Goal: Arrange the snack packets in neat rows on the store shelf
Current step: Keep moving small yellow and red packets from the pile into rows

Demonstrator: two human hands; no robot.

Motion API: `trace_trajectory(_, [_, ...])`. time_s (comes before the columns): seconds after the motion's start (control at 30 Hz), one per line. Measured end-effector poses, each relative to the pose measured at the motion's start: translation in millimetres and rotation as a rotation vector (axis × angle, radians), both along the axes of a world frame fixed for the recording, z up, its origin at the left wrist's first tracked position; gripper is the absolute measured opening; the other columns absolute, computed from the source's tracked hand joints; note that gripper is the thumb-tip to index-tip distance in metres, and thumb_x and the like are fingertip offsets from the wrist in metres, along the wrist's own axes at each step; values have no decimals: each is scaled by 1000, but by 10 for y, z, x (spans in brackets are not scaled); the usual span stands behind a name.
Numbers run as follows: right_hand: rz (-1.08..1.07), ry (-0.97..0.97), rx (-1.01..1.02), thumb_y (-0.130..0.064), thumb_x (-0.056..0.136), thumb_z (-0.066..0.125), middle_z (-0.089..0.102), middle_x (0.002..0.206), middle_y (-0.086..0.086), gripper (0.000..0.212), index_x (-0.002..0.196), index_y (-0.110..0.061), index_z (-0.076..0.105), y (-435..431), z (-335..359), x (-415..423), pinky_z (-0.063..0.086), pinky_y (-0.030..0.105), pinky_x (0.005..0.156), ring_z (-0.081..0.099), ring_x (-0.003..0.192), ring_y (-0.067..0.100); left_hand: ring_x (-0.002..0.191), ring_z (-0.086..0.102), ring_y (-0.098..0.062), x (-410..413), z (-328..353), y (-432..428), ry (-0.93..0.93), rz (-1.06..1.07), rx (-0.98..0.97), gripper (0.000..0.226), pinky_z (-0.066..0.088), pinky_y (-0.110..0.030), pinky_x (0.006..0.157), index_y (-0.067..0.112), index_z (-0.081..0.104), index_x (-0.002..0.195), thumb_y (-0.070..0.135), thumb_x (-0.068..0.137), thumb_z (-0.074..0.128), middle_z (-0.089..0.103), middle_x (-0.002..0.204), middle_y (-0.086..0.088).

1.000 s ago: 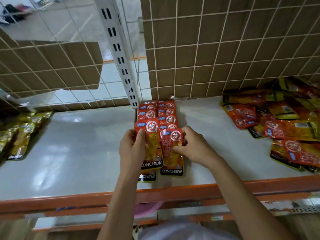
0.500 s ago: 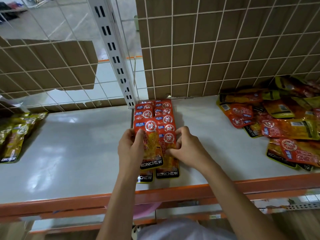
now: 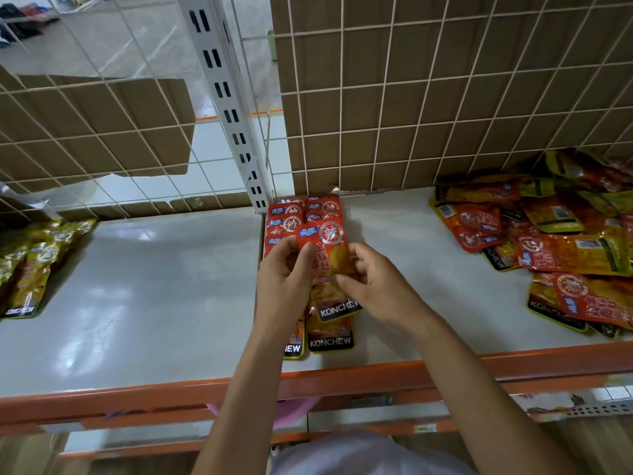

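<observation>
Two overlapping rows of red-and-orange KONCHEW snack packets [image 3: 305, 214] lie on the grey shelf [image 3: 137, 296], running from the back grid toward the front edge. My left hand [image 3: 284, 282] and my right hand [image 3: 373, 286] both pinch one packet [image 3: 325, 252] from either side, holding it tilted over the right-hand row. Below my hands, the lowest packets of the two rows [image 3: 330, 337] show their black KONCHEW bands.
A loose heap of red and yellow packets [image 3: 555, 241] covers the shelf's right side. Yellow-green packets [image 3: 30, 265] lie at the far left. An orange rail [image 3: 445, 371] edges the shelf front. A white slotted upright [image 3: 233, 108] and a wire grid with cardboard stand behind.
Both hands were pressing on the front packets of the rows; now they hold a single packet raised and shifted over the right row. The view has tipped slightly.
</observation>
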State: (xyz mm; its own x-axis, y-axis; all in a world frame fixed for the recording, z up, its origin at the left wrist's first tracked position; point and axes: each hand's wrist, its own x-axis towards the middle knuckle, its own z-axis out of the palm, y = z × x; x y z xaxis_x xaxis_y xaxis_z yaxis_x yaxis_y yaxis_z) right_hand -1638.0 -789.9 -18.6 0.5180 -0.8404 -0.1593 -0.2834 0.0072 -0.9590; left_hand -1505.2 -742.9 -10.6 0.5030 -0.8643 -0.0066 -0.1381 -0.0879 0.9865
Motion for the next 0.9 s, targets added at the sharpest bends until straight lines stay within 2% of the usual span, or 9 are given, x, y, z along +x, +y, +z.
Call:
trace_trajectory(0.07, [-84, -67, 18, -15, 91, 59, 66, 112, 1, 34, 123, -19, 49, -32, -29, 1, 54, 41, 89, 65, 101, 13, 77, 65, -17, -40, 13, -60, -199, -13, 4, 18, 56, -37, 68, 15, 65, 94, 28, 96, 52, 68, 83, 0])
trace_trajectory(0.13, [-201, -76, -8, -18, 90, 60, 65, 111, 1, 34, 122, -23, 48, -121, -52, -13, 54, 42, 89, 65, 99, 14, 84, 61, -12, -55, 16, -112, -542, -2, 23, 22, 48, -21, 68, 12, 64, 108, 25, 97, 50, 68, 97, 0])
trace_trajectory(0.2, [-307, -5, -43, -23, 91, 59, 62, 117, 0, 39, 127, -24, 44, -261, -56, -34, 53, 41, 90, 63, 102, 15, 105, 57, -20, -28, -43, -169, -853, -46, 59, 28, 44, -27, 83, 11, 61, 119, 22, 95, 53, 64, 115, -5])
trace_trajectory(0.27, [-381, 100, -80, -22, 94, 55, 58, 124, 3, 42, 133, -21, 39, -436, -44, -53, 50, 37, 88, 59, 108, 21, 123, 46, -27, 15, -136, -228, -1023, -140, 121, 37, 40, -37, 99, 11, 56, 127, 22, 92, 57, 57, 129, -8])
trace_trajectory(0.4, [-394, 337, -155, -15, 95, 49, 49, 135, 17, 55, 143, -16, 22, -751, 12, 6, 46, 44, 95, 52, 118, 37, 142, 24, -28, 58, -244, -294, -1108, -274, 210, 47, 25, -45, 114, 18, 42, 141, 34, 97, 43, 39, 149, -5])
trace_trajectory(0.53, [-325, 524, -216, -13, 93, 51, 40, 141, 19, 68, 148, -19, 12, -924, 18, 154, 40, 41, 98, 45, 125, 39, 141, 25, -25, 53, -262, -294, -1122, -305, 225, 48, 20, -42, 114, 21, 38, 144, 36, 98, 35, 36, 151, -2])
trace_trajectory(0.7, [-277, 657, -311, -13, 92, 52, 27, 147, 18, 64, 147, -20, 19, -1010, -23, 339, 38, 40, 100, 40, 129, 37, 142, 23, -23, 60, -254, -295, -1129, -329, 252, 49, 19, -41, 114, 24, 34, 145, 36, 98, 40, 32, 153, 1])
trace_trajectory(0.8, [-252, 776, -411, -22, 95, 48, 32, 144, 17, 51, 142, -16, 30, -1059, -88, 384, 40, 41, 97, 36, 129, 36, 141, 24, -23, 77, -254, -298, -1142, -324, 255, 49, 20, -41, 113, 26, 34, 145, 39, 98, 39, 31, 153, 2])
trace_trajectory(0.9, [-240, 858, -464, -27, 94, 46, 34, 142, 15, 49, 141, -18, 32, -1060, -155, 372, 39, 41, 94, 31, 129, 34, 141, 25, -23, 80, -265, -299, -1142, -320, 261, 49, 20, -41, 113, 26, 34, 145, 39, 98, 40, 32, 153, 2])
